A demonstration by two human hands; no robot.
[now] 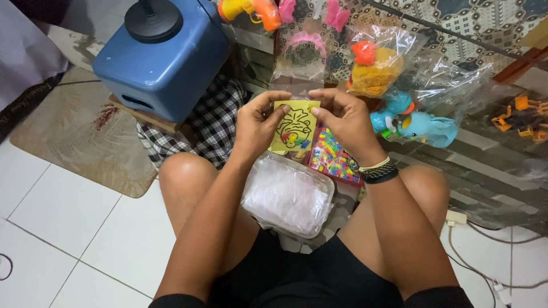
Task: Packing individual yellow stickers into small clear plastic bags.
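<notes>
A small yellow card (pixel 297 130) with a black line drawing, partly coloured in, is held upright in front of me. My left hand (pixel 258 124) grips its left edge, thumb on the face of the card. My right hand (pixel 343 118) pinches the top right corner; a dark beaded wristband (pixel 379 171) circles that wrist. Below the card, between my knees, lies a clear plastic bundle of bags (pixel 288 194). A colourful patterned pack (pixel 334 158) lies just under my right hand.
A blue plastic box (pixel 165 60) with a black round lid stands on a checked cloth (pixel 214 122) at upper left. Bagged toys hang behind: a blue elephant (pixel 427 128), an orange-yellow one (pixel 374 68), orange pieces (pixel 522 118). White cables (pixel 485 259) run over the tiles at right.
</notes>
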